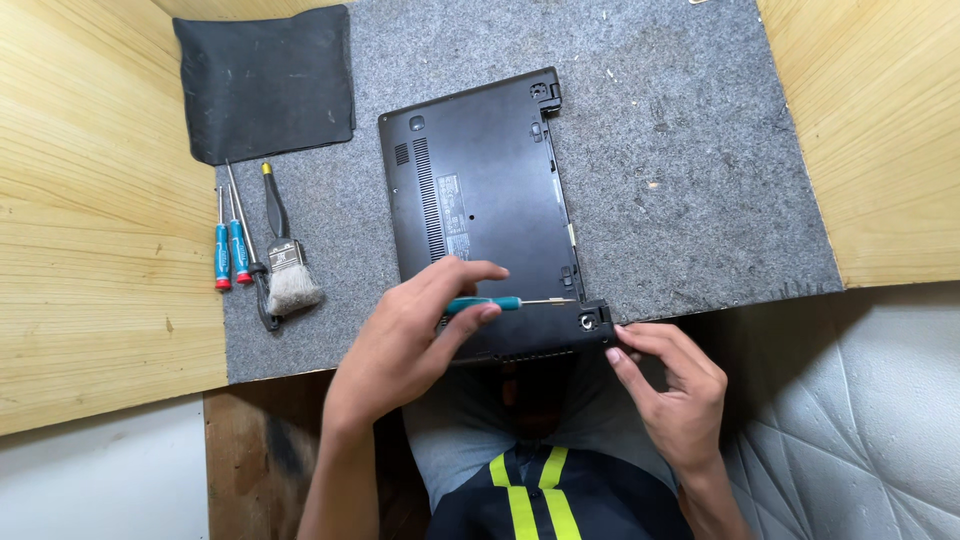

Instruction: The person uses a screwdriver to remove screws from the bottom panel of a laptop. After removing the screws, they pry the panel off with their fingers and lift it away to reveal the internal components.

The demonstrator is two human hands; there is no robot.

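Repair bench: felt mat [690, 150], screwdrivers [230, 250].

- Both forearms are bare from elbow to wrist; no sleeves, watch or rings show.
- The left hand [405, 335] and right hand [675, 390] wear no gloves.
- Between the forearms, a dark garment [560, 500] carries two bright yellow stripes.
- Above those stripes lies grey cloth [470, 440], possibly trousers.
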